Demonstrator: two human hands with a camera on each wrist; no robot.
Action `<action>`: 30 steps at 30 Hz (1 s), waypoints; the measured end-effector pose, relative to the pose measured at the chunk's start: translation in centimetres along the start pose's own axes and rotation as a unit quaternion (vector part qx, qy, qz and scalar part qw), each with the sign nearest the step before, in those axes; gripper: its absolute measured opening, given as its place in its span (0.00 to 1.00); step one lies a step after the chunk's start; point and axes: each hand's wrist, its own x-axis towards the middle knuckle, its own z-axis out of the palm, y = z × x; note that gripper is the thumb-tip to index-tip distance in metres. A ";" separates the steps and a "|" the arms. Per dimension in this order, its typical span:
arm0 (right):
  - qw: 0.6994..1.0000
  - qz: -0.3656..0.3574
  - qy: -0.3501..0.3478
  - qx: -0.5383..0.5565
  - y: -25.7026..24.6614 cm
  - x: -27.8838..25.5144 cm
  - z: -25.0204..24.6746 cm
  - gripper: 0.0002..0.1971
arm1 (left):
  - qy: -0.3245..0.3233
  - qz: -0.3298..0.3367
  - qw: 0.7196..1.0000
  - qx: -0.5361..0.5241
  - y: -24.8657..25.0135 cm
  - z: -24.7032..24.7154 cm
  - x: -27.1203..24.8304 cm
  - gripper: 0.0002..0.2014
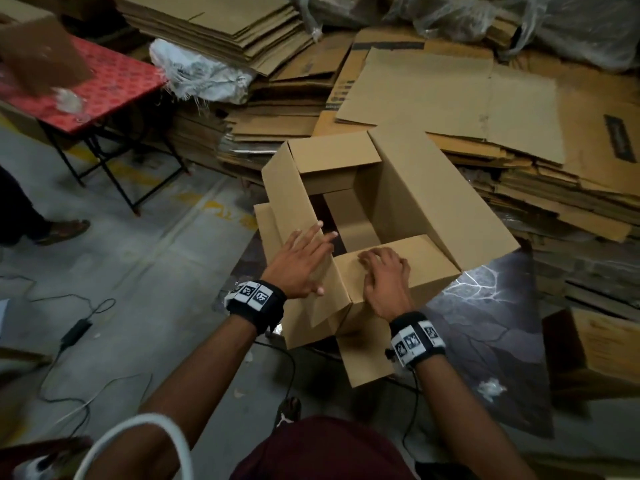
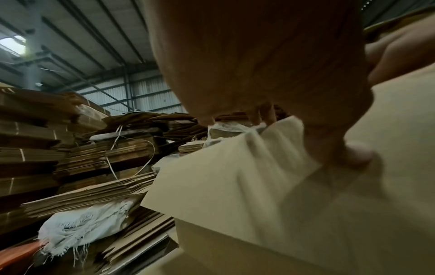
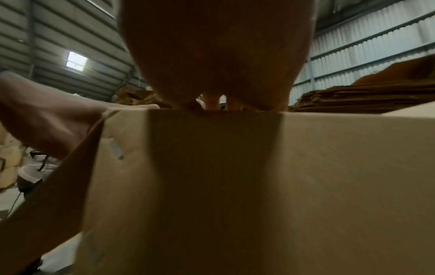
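Observation:
A brown cardboard box stands open-topped in front of me on a dark sheet. Its far short flap is folded inward and the right long flap stands raised. My left hand lies flat with straight fingers on the left long flap, its fingertips at the flap's inner edge. My right hand presses palm-down on the near short flap, fingers slightly bent. In the left wrist view the palm covers the pale flap. The right wrist view shows the right hand on the box top.
Stacks of flattened cartons fill the back and right. A white sack lies on them. A red folding table and another person's sandalled foot are at the left. Cables run over the grey floor. Another carton sits at the right.

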 end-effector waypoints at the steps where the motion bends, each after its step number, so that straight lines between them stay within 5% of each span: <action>1: 0.999 -0.021 -0.039 -0.006 -0.2 1.0 -0.3 0.24 | 0.006 0.012 1.000 0.003 0.1 0.1 0.5 0.52; 7: 0.976 -0.053 -0.196 -0.074 0.8 5.4 -2.5 0.20 | 0.036 -0.006 0.999 0.009 2.8 1.4 3.5 0.56; 9: 0.984 -0.063 -0.153 -0.067 1.2 5.5 -5.1 0.25 | 0.062 -0.015 0.998 0.004 4.4 1.8 4.5 0.59; 12: 0.995 -0.070 0.005 -0.066 2.0 3.9 -9.8 0.30 | 0.089 -0.020 0.996 -0.016 6.6 1.9 6.0 0.56; 16: 0.981 0.053 0.152 -0.107 4.9 -1.3 -14.4 0.26 | 0.071 -0.024 0.997 -0.001 8.9 2.5 8.1 0.50; 21: 0.946 0.271 0.134 -0.119 9.6 -7.1 -12.0 0.22 | 0.116 -0.016 0.993 -0.002 11.4 4.0 9.9 0.46; 25: 0.938 0.324 0.109 0.057 10.8 -7.6 -6.5 0.26 | 0.075 -0.009 0.997 0.016 14.0 3.9 11.3 0.45; 30: 0.878 0.390 0.184 0.206 11.0 -5.4 -2.7 0.33 | 0.028 0.015 0.999 -0.004 15.5 3.6 12.9 0.45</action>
